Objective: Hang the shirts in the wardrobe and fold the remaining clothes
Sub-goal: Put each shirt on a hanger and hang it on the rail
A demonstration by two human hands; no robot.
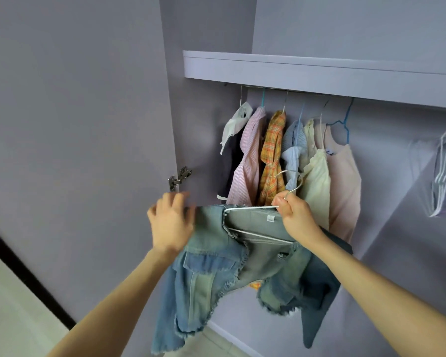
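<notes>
In front of the open wardrobe [319,76], below its shelf: one frayed denim shirt [242,266] in faded blue-green, draped on a white hanger [252,208] and held up between both hands, just beneath the row of hung clothes. Right hand [292,215]: fingers curled round the neck of the hanger at the base of its metal hook [292,185], gripping it. Left hand [171,225]: blurred, fingers spread and fairly straight, laid against the left shoulder of the denim shirt at its top edge; whether it pinches the cloth cannot be told. Hanging from the rail under the shelf, left to right: a white-and-dark garment [233,150], a pink striped shirt [247,161], an orange plaid shirt [273,155], a pale blue pleated garment [294,145], a cream garment [316,171], a pale pink garment [345,181]. A blue hanger [341,123] carries the pink one. To the far right, well apart from the clothes: a cluster of bare white hangers [444,171]. Left: the wardrobe door [75,112], standing open, with a metal hinge [179,177] at its edge. Bottom left: pale floor [8,313].
</notes>
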